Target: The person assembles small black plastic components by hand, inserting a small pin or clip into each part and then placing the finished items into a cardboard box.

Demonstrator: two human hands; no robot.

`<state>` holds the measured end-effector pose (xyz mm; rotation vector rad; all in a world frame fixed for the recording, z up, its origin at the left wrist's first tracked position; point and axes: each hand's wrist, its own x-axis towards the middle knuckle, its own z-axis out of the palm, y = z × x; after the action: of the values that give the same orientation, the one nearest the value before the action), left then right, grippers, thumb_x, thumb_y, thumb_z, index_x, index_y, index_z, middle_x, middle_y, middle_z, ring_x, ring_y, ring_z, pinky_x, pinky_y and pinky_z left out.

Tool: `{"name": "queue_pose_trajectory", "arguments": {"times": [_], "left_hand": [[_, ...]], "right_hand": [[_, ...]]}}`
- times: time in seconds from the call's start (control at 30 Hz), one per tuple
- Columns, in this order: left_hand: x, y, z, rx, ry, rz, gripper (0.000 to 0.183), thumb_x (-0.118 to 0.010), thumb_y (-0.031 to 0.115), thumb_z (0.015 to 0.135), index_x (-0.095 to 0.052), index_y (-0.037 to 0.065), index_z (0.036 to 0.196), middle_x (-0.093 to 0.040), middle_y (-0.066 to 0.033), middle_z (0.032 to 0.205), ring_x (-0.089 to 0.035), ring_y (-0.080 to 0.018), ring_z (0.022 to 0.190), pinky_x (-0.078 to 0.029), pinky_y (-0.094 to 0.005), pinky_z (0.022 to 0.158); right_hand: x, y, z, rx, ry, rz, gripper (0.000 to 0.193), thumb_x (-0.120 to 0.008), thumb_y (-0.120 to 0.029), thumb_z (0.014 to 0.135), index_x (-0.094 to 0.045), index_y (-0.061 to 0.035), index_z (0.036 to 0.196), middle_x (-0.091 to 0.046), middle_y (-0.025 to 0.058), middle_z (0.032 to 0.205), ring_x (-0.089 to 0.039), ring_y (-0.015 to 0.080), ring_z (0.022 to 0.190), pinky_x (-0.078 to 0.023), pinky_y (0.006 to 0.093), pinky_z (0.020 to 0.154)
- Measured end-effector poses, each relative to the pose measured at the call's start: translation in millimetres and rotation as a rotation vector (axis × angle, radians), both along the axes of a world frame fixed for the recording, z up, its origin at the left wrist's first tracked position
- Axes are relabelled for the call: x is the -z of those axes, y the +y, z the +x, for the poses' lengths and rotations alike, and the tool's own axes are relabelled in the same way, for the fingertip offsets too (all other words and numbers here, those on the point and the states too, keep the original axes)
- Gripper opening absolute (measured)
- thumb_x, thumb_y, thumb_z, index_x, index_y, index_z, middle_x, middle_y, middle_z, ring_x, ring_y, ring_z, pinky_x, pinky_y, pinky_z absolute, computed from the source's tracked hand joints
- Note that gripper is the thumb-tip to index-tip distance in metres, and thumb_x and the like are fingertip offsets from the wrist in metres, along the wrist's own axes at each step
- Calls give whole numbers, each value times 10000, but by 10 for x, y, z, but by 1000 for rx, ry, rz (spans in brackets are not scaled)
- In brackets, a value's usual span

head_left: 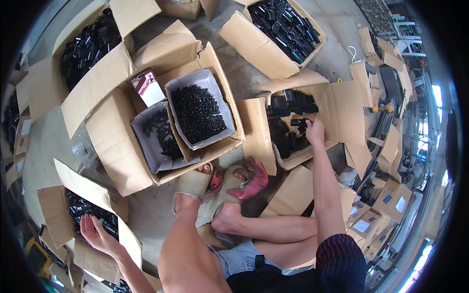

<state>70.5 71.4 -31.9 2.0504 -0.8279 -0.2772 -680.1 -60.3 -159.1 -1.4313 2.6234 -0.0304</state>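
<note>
My right hand (315,130) reaches far forward into an open cardboard box (342,107) of black plastic parts (292,103). Its fingers are closed around one black part (299,122) at the top of the pile. My left hand (95,233) is out to the lower left with fingers spread. It rests on the black parts (80,207) inside another open cardboard box (58,195) and holds nothing. I am seated low, and my bare legs and tan sandals (193,183) are in the middle.
A big carton (117,146) ahead holds two grey trays of small black pieces (198,113). More open cartons of black parts stand at the top left (90,44) and top centre (283,24). Red gloves (253,178) lie by my feet. Small flat boxes (371,219) are piled at the right.
</note>
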Motion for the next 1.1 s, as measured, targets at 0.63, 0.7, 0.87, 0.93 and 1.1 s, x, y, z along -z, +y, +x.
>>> {"name": "queue_pose_trajectory", "arguments": {"times": [0.63, 0.7, 0.87, 0.93, 1.1], "left_hand": [[265, -534, -1640, 921, 1502, 546, 435, -554, 292, 1072, -574, 36, 1422, -660, -11, 1128, -566, -82, 980, -472, -262, 894], [219, -464, -1474, 885, 1499, 572, 423, -575, 286, 1063, -593, 41, 1407, -655, 10, 1066, -541, -64, 918, -476, -254, 841], [177, -384, -1240, 915, 1485, 482, 459, -646, 266, 1027, -581, 44, 1423, -670, 37, 1024, -551, -51, 884, -495, -231, 812], [176, -413, -1243, 883, 1529, 494, 497, -669, 233, 1011, -546, 25, 1445, -678, 12, 1092, -578, -64, 952, -506, -241, 854], [272, -467, -1289, 876, 1540, 303, 528, -712, 70, 949, -482, -4, 1419, -615, -82, 1317, -584, -160, 1224, -485, -315, 1038]], "right_hand": [[-1681, 305, 3964, -512, -871, 153, 114, -650, -99, 967, -614, -14, 1034, -676, 152, 845, -678, 277, 712, -510, 362, 658], [-1712, 273, 4082, -441, -866, 350, 124, -646, -114, 972, -610, -19, 1044, -673, 158, 848, -672, 285, 707, -505, 365, 653], [-1667, 259, 4218, -626, -893, 316, 146, -643, -145, 983, -612, -22, 1055, -678, 162, 850, -663, 273, 691, -496, 366, 642], [-1670, 224, 4265, -621, -894, 330, 158, -647, -149, 980, -613, -20, 1065, -673, 160, 848, -665, 255, 696, -497, 367, 643], [-1702, 271, 4371, -331, -1163, 311, 238, -691, -61, 948, -626, 5, 1167, -690, 93, 964, -650, 122, 748, -548, 285, 702]]}}
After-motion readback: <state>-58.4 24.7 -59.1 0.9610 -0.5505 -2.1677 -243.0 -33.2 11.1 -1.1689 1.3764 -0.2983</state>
